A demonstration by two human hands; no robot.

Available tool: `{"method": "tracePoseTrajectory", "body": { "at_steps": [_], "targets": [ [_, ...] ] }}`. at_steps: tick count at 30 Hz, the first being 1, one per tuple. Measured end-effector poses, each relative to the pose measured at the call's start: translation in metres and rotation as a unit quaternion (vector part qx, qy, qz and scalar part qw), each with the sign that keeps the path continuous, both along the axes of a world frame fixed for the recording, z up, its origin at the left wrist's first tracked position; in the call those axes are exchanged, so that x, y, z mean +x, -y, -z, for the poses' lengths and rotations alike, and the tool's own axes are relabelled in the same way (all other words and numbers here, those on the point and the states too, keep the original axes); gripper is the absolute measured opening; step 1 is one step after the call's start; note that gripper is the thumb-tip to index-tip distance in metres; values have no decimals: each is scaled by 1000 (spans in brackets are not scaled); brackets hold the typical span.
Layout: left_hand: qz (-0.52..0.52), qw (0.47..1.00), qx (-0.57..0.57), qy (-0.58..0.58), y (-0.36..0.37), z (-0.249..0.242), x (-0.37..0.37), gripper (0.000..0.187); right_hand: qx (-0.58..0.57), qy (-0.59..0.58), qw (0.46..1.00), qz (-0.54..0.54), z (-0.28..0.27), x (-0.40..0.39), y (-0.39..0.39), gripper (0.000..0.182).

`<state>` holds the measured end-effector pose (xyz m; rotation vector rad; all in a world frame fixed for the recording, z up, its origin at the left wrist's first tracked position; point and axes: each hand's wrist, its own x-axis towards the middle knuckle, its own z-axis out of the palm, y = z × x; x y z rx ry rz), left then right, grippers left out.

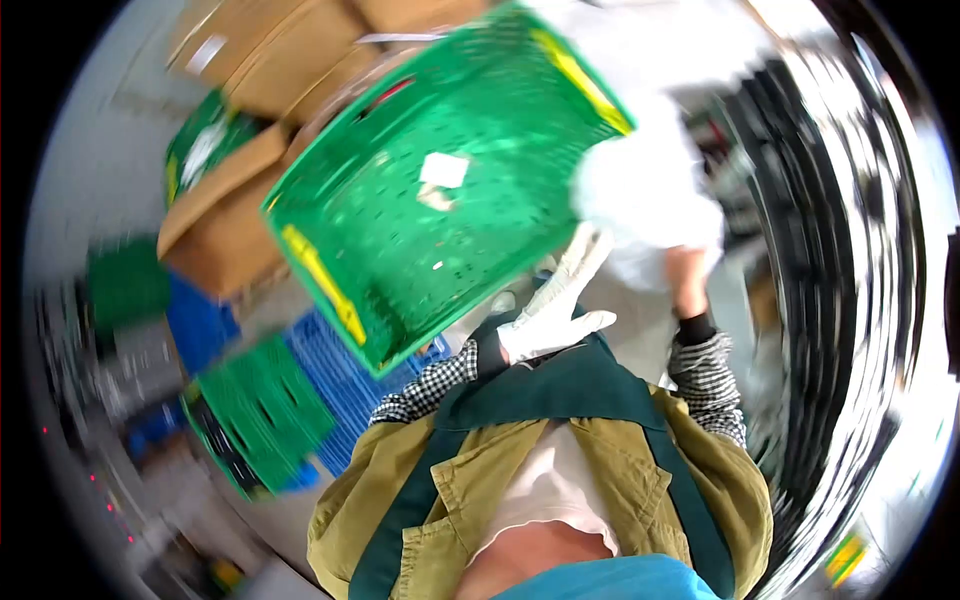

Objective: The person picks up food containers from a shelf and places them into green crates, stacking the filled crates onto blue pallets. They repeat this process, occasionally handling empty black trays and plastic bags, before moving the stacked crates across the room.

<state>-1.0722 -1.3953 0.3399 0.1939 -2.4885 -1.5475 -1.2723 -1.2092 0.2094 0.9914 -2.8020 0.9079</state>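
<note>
My left hand (557, 308), in a white glove, is at the near right edge of a large green crate (480, 235), its fingers stretched and the thumb apart. The crate has yellow strips at both ends; a white label (444, 170) and a small pale scrap (435, 197) lie inside. At the crate's right side my right hand (688, 275) is at a blurred white plastic bag (645, 190). The bag hides its fingers, so its grip cannot be made out.
Cardboard boxes (235, 215) stand behind and left of the crate. Lower left are a green crate (265, 410) and a blue crate (345, 375). A tall dark stack (825, 250) curves along the right. White sheeting (660, 40) lies at the top.
</note>
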Motion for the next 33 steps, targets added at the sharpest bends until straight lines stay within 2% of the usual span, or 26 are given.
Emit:
{"method": "tracePoseTrajectory", "body": {
  "at_steps": [1, 2, 3, 4, 6, 7, 8, 9, 10, 12, 14, 16, 17, 18, 19, 20, 21, 22, 23, 24, 25, 28, 29, 31, 32, 33],
  "targets": [
    [43, 998, -43, 10, -22, 45, 4, 70, -93, 183, 979, -2, 8, 60, -15, 57],
    [206, 977, -20, 51, -22, 26, -6, 65, -89, 155, 983, -37, -24, 102, -23, 56],
    [225, 966, 110, 62, -41, 36, -1, 58, -85, 126, 986, -70, -57, 142, -33, 55],
    [244, 937, 233, 90, -65, 50, 6, 52, -37, 230, 972, -25, -79, 156, -49, 46],
    [226, 827, 457, 237, -115, 85, 31, 42, -146, 126, 979, 61, -60, 198, -106, 29],
    [238, 822, 435, 280, -138, 96, 43, 40, -161, 78, 979, 99, -88, 214, -128, 29],
    [247, 820, 407, 319, -164, 106, 52, 38, -161, 170, 970, 64, -94, 228, -159, 40],
    [225, 822, 404, 331, -180, 113, 57, 38, -102, 79, 985, 115, -93, 243, -171, 43],
    [285, 814, 330, 383, -195, 136, 59, 35, -38, -6, 987, 159, -92, 266, -194, 48],
    [334, 667, 467, 476, -248, 132, 64, 35, -132, 163, 954, 214, -57, 325, -247, 51],
    [461, 606, 397, 512, -292, 150, 75, 39, -281, 290, 888, 218, -50, 368, -288, 55],
    [521, 592, 327, 520, -334, 161, 86, 39, -355, 275, 843, 295, -10, 409, -322, 49],
    [526, 619, 183, 554, -362, 155, 86, 42, -388, 290, 800, 354, 32, 434, -346, 45],
    [477, 636, 211, 569, -394, 144, 97, 46, -422, 306, 751, 405, 88, 464, -374, 40],
    [504, 672, 160, 519, -426, 150, 104, 47, -452, 323, 699, 450, 121, 489, -409, 36],
    [528, 704, 112, 462, -450, 161, 107, 47, -518, 305, 579, 551, 132, 504, -439, 23],
    [499, 745, 98, 432, -462, 178, 114, 44, -598, 251, 410, 642, 161, 519, -460, 17],
    [436, 747, 114, 488, -476, 177, 118, 39, -594, 237, 325, 697, 223, 545, -484, 17],
    [420, 738, 108, 516, -487, 184, 116, 37, -351, 300, 428, 776, 292, 570, -511, 26],
    [401, 728, 104, 546, -494, 189, 120, 34, -301, 257, 374, 839, 297, 567, -533, 26],
    [386, 727, 79, 563, -496, 197, 126, 31, -237, 280, 383, 848, 301, 560, -560, 30],
    [333, 735, 12, 590, -494, 230, 145, 25, -167, 208, 474, 839, 330, 519, -637, 51],
    [309, 745, 6, 591, -493, 239, 150, 24, -100, 227, 529, 811, 380, 514, -668, 46],
    [262, 766, 1, 587, -504, 254, 150, 23, -57, 125, 498, 856, 377, 473, -739, 36],
    [262, 773, -15, 578, -508, 263, 147, 23, 91, 61, 502, 858, 431, 476, -776, 35],
    [249, 778, -16, 576, -514, 274, 143, 23, 117, 14, 482, 868, 456, 479, -811, 28]
  ]
}}
